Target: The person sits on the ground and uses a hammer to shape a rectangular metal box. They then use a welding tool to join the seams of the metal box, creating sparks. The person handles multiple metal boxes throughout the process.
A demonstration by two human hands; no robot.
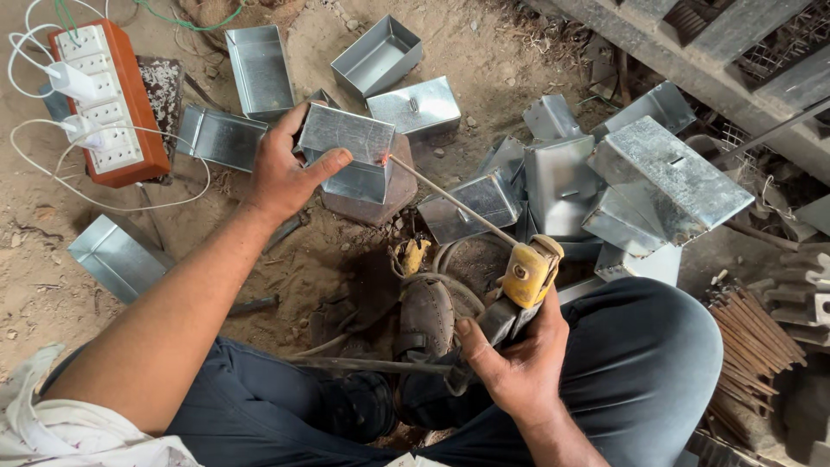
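Dirt-floor welding workshop, metal boxes (380,56), welding rods (748,333)

Bystanders on the sandy workshop floor (52,285)

Taking the orange power strip (108,99) as landmark: white plugs and cables hang off it, an open metal tray (259,69) lies to its right, another tray (117,255) below it, stacked metal boxes (666,186) far right, and a bundle of rusty rods (748,342) beyond those.

The lower part of the held metal box (346,151) is covered by the left hand (281,173); the rod bundle (752,346) is cut by the right edge
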